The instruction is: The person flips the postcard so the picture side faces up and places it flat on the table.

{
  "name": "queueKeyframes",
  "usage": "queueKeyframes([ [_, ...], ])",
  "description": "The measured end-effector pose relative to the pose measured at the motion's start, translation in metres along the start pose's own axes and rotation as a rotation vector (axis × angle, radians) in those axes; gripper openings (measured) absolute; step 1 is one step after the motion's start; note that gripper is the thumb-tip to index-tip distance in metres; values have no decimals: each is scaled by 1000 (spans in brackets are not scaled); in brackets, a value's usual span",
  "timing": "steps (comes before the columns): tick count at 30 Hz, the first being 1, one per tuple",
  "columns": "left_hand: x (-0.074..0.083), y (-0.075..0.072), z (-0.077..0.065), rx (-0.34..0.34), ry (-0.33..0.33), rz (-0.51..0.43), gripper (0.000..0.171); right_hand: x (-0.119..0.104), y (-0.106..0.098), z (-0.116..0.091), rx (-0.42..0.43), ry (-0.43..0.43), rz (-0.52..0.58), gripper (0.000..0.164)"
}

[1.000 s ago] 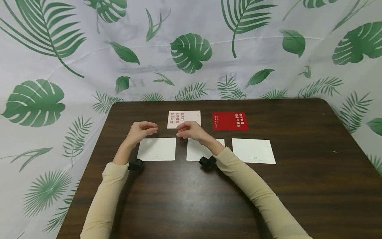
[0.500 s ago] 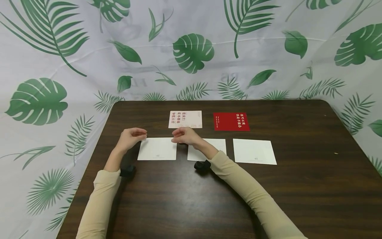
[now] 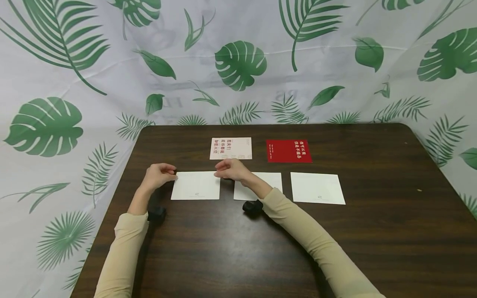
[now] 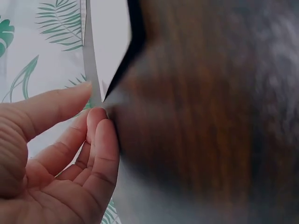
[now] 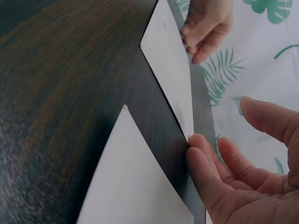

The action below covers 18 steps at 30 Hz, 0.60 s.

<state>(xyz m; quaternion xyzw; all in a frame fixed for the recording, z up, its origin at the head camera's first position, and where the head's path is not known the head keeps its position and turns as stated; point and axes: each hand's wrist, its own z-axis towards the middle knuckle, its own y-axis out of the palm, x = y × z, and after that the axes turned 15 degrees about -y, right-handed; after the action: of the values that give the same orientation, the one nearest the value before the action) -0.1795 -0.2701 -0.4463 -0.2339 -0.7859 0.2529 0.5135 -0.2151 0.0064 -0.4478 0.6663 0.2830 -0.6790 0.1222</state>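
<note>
A plain white card point(image 3: 195, 186) lies flat on the dark table, its small printed mark at the near edge. My left hand point(image 3: 157, 176) is at its upper left corner, fingertips at the edge. In the left wrist view the thumb stands apart from the relaxed fingers point(image 4: 105, 154). At the upper right corner of the same card, the fingertips of my right hand point(image 3: 235, 170) touch the edge. Its thumb is also spread from the fingers in the right wrist view. Under my right forearm a second white card point(image 3: 244, 192) is partly hidden.
A third white card point(image 3: 316, 188) lies to the right. Behind the row are a pale card with red characters point(image 3: 231, 148) and a red card with white characters point(image 3: 288, 151). A leaf-patterned cloth point(image 3: 320, 49) hangs beyond the table's far edge.
My left hand has moved left and toward me to the card's left corner. My right hand has shifted slightly left and nearer, then stayed. The cards look unmoved.
</note>
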Motion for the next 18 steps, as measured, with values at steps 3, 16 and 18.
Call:
queueKeyframes([
  [3,2,1,-1,-4,1,32,33,1,0,0,-3,-2,1,36],
  [16,6,3,1,-3,-3,112,27,4,0,1,3,-3,7,34],
  [18,8,2,1,-11,8,125,27,4,0,1,2,-1,5,34],
])
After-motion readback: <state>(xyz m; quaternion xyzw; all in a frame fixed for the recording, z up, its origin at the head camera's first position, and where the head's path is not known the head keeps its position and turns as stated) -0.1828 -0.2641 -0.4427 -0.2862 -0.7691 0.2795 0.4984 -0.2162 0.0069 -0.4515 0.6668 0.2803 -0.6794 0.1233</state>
